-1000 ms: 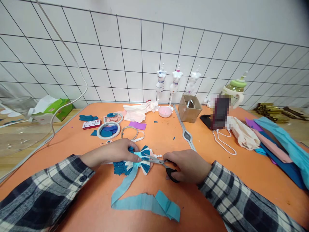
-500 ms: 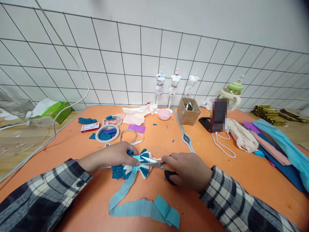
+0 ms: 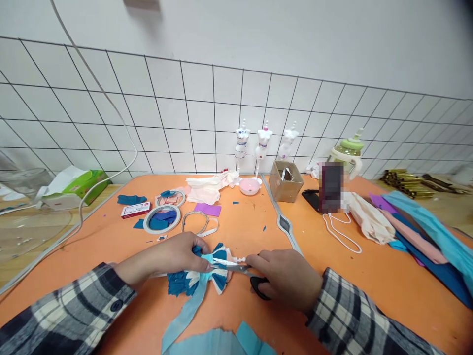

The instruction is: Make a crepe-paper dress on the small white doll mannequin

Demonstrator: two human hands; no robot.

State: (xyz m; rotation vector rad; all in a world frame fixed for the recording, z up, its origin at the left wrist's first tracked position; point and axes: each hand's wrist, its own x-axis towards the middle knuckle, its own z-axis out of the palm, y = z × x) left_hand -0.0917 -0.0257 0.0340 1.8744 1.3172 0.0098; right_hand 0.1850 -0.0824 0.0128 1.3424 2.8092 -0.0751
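Near the front centre lies a ruffled figure (image 3: 220, 282) in dark teal, white and light blue paper or cloth. My left hand (image 3: 181, 254) grips its light blue middle between thumb and fingers. A light blue strip (image 3: 190, 310) hangs from that middle and runs toward the front edge of the view. My right hand (image 3: 284, 278) is closed on black-handled scissors (image 3: 259, 287). Their blades point left across the figure, close to my left thumb, and look nearly closed. A white knob sticks out of the figure's right side.
Behind are tape rolls (image 3: 161, 220), a red-and-white box (image 3: 136, 210), a pink bowl (image 3: 250, 186), small mannequins (image 3: 263, 140) and a cardboard box (image 3: 286, 182). To the right are a phone (image 3: 331, 187), a bottle (image 3: 347, 150) and coloured sheets (image 3: 428, 227). Green tissue pack (image 3: 79, 187) at left.
The view has tilted up, so everything sits lower in it. The scissor blades have come closer together over the light blue middle. My left hand keeps its hold.
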